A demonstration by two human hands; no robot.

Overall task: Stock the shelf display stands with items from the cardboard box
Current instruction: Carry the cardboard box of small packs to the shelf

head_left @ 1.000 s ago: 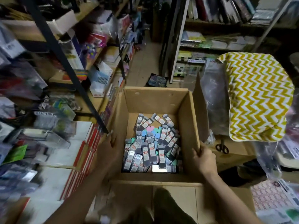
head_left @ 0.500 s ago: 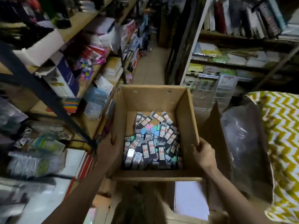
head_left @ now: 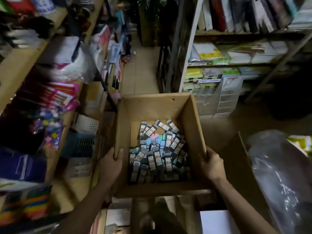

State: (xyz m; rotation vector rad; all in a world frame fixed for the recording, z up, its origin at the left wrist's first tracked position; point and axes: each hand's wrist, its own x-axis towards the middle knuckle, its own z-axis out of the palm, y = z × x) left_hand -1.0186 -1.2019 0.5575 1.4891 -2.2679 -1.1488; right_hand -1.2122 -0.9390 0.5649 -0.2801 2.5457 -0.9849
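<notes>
Head view: the open cardboard box [head_left: 157,108], its floor heaped with small packs [head_left: 157,152], hangs in the aisle between shelves, left hand [head_left: 112,163] gripping its left wall, right hand [head_left: 211,163] its right.

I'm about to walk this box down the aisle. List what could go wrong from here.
1. The cardboard box is held only by its side walls, the left hand and right hand each gripping a rim; the card may flex and tip.
2. The small packets lie loose and heaped toward the near side, so tilting could spill them.
3. Crowded shelves flank the narrow aisle; a corner could snag.
</notes>
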